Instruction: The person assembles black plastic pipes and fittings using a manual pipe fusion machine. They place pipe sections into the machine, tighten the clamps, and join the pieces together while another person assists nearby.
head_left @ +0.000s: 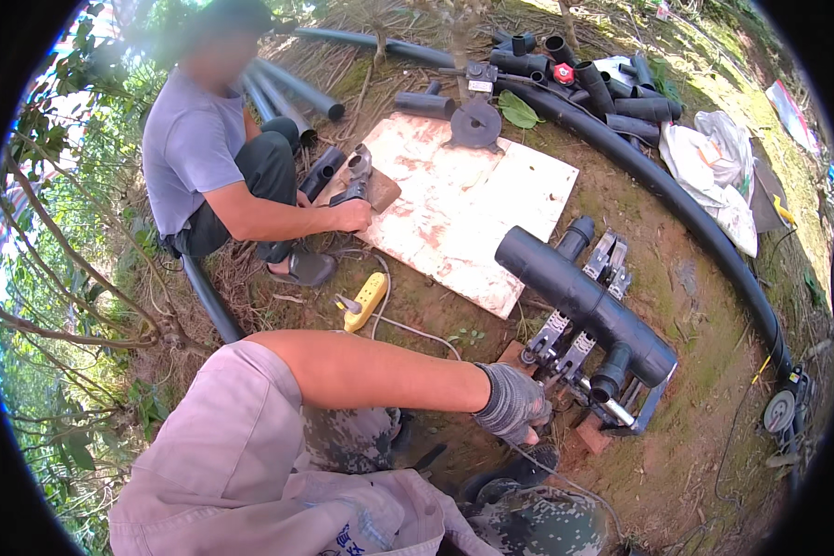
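My left hand (514, 405), in a grey knit glove, is closed at the near-left end of a metal pipe-clamping frame (632, 419). Its fingers curl down beside the silver rod, and whatever they hold is hidden. On the frame lies a thick black plastic pipe (588, 306), with one short branch (610, 372) pointing toward me and another (576, 236) on the far side. Hinged metal clamps (607, 264) stand open beyond the pipe, while others (551, 335) sit on its near side. My right hand is out of view.
A co-worker (204, 157) squats at the left, one hand (352, 215) at a tool beside a pale board (463, 204). A round heating plate (475, 122) stands there. Nearby are a yellow power strip (368, 301), a cable, pipe fittings (635, 107), a long pipe (686, 199) and an angle grinder (781, 408).
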The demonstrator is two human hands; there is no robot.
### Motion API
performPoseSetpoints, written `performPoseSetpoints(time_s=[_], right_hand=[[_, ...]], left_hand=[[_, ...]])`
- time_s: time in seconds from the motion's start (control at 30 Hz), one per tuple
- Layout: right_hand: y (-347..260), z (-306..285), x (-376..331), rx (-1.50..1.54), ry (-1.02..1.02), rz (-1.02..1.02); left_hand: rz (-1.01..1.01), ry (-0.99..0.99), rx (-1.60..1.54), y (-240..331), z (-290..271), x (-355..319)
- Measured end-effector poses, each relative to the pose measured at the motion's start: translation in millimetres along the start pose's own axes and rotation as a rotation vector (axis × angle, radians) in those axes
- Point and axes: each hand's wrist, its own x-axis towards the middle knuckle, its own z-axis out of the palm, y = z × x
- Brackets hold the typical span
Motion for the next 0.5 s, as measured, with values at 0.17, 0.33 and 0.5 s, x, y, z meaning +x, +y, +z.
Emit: performPoseSetpoints(time_s=[0.17,0.33,0.5], right_hand=[[-44,-59,-34,0.281,0.006,0.028],[-111,-122,-73,0.498,0.012,-0.045],[-210,-208,-68,0.19,0.124,-0.638]], left_hand=[[0.026,-0.071,-0.028,17,-14,0],[0.167,-0.099,-0.041,30,-17,7],[0.518,0.334,-0.169,43,0,35]])
